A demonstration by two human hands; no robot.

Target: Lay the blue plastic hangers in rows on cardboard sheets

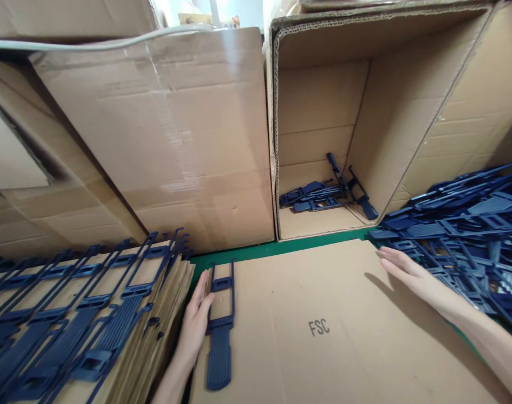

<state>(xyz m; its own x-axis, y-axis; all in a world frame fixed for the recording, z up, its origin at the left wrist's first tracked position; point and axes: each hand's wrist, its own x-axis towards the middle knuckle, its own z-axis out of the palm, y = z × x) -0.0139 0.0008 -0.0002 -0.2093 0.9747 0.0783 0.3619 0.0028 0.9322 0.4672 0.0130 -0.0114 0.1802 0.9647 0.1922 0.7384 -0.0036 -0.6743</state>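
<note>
A flat cardboard sheet (281, 314) printed "FSC" lies in front of me. Near its left edge rests a dark blue plastic part (219, 359), with a long open frame at one end and a ribbed tab at the other. My left hand (197, 311) is at that edge, fingers stretched out and the thumb beside the part's frame. My right hand (403, 269) is over the sheet's far right corner, its fingers straight and nothing in them; its shadow falls on the cardboard.
At left, a stack of cardboard sheets (155, 331) carries a row of similar blue parts (113, 320). A heap of them (462, 241) lies at right. Behind, an open cardboard box (323, 112) holds several more; a closed carton (197, 140) stands beside it on the green surface (256, 251).
</note>
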